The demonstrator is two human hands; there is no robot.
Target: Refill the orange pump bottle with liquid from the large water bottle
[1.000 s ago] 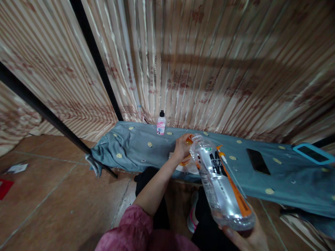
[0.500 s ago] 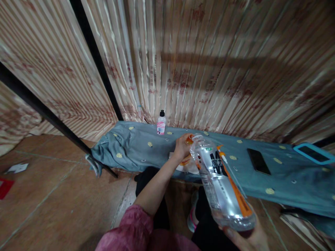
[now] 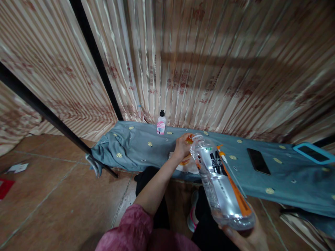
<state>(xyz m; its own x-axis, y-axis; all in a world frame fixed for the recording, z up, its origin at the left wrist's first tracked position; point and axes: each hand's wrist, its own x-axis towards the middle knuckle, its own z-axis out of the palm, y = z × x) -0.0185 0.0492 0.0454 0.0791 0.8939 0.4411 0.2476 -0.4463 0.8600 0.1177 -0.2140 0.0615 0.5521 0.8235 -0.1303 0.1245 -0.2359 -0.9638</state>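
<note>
head view: single camera, looking down at a low bench under a blue cloth [image 3: 141,148], striped curtain [image 3: 209,69] behind.
right hand [image 3: 247,237]: grasping the base of a big clear bottle [image 3: 221,183], fingers cupping it from below at the bottom edge of the picture. Bottle is tilting neck-forward, mouth pointing at the orange item, probably to line the two openings up.
bottle contents: looking mostly empty; liquid level hard to tell.
left hand [image 3: 181,148]: reaching out over the front edge of the bench, fingers closing around a small orange item [image 3: 188,139], likely steadying it near the bottle mouth. What the item is: cannot tell, hand is covering most of it.
under the hand: something pale lying on the cloth at the front edge, unclear.
small bottle [image 3: 161,123]: standing upright at the back edge of the bench, against the curtain, well apart from both hands.
phone [image 3: 258,161]: lying flat, face up, right part of the bench.
tray [image 3: 312,153]: teal rim, sitting at the far right end.
vs earlier frames: hands, bottle tilt and bench items are all matching; no visible shift.
</note>
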